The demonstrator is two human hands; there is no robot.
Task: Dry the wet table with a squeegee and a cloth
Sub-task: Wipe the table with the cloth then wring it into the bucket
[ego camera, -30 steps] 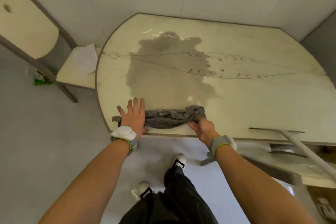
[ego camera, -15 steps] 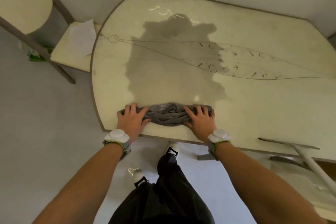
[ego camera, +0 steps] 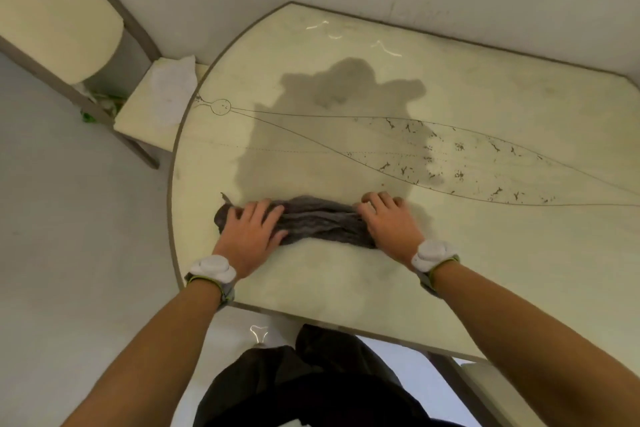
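The bench (ego camera: 485, 253) is a wide, pale cream board with a rounded end and a thin dark edge. Fine drawn lines and small dark specks run across it, beyond the right hand. Beyond both hands a large dull wet patch (ego camera: 329, 149) with an uneven outline spreads over the smooth top. Far out past the left hand, a chair (ego camera: 138, 121) of the same pale material stands just beside the rounded edge of the bench, with a crumpled white paper (ego camera: 171, 87) on its seat.

The cloth (ego camera: 318, 222) is grey, soft and bunched into a long wrinkled roll. It lies on the bench under and between the two hands, at the near border of the wet patch. The left hand (ego camera: 251, 232) lies flat on its left end with the fingers spread and nearly straight. The right hand (ego camera: 388, 222) presses on the right end with the fingers close together and the tips slightly bent over the far side. Neither hand grips the cloth. Each wrist carries a small white rounded device, left (ego camera: 212, 269) and right (ego camera: 433, 253).
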